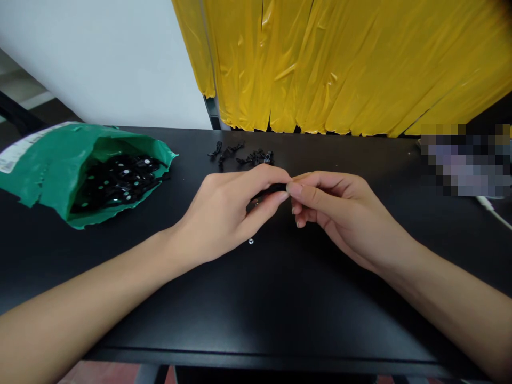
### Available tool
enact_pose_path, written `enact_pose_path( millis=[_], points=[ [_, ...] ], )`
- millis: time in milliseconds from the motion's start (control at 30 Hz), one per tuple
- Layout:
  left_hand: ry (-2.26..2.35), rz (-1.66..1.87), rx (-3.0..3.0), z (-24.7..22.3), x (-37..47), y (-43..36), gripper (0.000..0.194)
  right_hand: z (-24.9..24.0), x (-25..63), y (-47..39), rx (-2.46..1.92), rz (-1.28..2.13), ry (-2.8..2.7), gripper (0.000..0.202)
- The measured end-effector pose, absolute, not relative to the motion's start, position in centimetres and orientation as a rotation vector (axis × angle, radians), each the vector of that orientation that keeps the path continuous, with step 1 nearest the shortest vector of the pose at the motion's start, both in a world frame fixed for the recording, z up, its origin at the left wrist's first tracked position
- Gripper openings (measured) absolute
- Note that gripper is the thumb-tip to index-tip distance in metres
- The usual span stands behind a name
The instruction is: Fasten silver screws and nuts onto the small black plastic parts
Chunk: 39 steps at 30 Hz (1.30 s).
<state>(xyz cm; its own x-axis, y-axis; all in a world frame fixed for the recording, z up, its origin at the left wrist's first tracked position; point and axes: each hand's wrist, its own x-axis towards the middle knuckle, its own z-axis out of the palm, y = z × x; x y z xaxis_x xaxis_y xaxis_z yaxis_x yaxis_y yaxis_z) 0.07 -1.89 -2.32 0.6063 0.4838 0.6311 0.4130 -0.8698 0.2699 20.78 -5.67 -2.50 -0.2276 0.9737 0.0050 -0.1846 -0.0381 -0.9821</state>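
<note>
Between my two hands, above the middle of the table, is a small black part (276,188), mostly covered by fingers. My left hand (236,200) pinches it between thumb and forefinger. The fingertips of my right hand (332,200) are pressed together at its right end, touching the left hand's tips; what they grip there is hidden. A small silver ring-shaped piece (250,241) lies on the table just below my left hand. Behind the hands several small black pieces (256,157) lie in a loose row.
A torn green bag (48,165) full of black parts with silvery dots lies open at the left. Yellow plastic sheeting (320,69) and a white panel (132,58) stand behind the black table (256,314). A blurred-out object (468,162) and a white cable (496,213) are at the right.
</note>
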Motion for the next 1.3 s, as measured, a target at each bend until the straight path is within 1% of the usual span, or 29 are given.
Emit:
enact_pose_path(
  millis=[67,167,267,400,500,600,767,867,1000,1200,1300],
  points=[
    [0.759,1.150,2.779,-2.3,0.1,-1.9,0.015,-2.4,20.8,-5.7,-0.976,1.532,-1.150,0.015],
    [0.766,1.195,2.773,-2.2,0.1,-2.0,0.014,-2.3,20.7,-5.7,-0.964,1.617,-1.083,0.017],
    [0.759,1.198,2.763,-2.0,0.1,-2.0,0.013,-2.2,20.8,-5.6,-0.981,1.621,-1.124,0.019],
    [0.887,1.265,2.690,-1.8,-0.3,-1.5,0.013,-1.9,21.5,-5.0,-1.070,1.446,-1.202,0.022],
    [1.007,1.375,2.488,-1.6,-1.0,-0.7,0.016,-1.7,22.4,-4.4,-1.162,1.264,-1.191,0.020],
    [1.025,1.434,2.254,-1.5,-1.6,0.2,0.017,-1.7,23.2,-3.7,-1.256,1.088,-1.219,0.021],
    [0.998,1.466,2.011,-1.4,-2.2,1.3,0.012,-1.4,23.3,-2.8,-1.354,0.839,-1.525,0.016],
    [0.929,1.493,1.894,-1.5,-2.5,2.0,0.010,-0.9,22.5,-2.3,-1.402,0.766,-1.820,0.015],
    [0.849,1.492,1.814,-1.7,-2.6,2.6,0.007,-0.3,20.1,-1.8,-1.392,0.557,-2.255,0.017],
    [0.804,1.547,1.744,-1.2,-2.4,2.3,0.012,-0.1,16.9,-0.4,-1.350,0.562,-2.517,0.008],
    [0.827,1.532,1.792,-1.0,-2.4,2.0,0.012,-0.1,16.3,0.4,-1.363,0.577,-2.582,0.008]
  ],
)
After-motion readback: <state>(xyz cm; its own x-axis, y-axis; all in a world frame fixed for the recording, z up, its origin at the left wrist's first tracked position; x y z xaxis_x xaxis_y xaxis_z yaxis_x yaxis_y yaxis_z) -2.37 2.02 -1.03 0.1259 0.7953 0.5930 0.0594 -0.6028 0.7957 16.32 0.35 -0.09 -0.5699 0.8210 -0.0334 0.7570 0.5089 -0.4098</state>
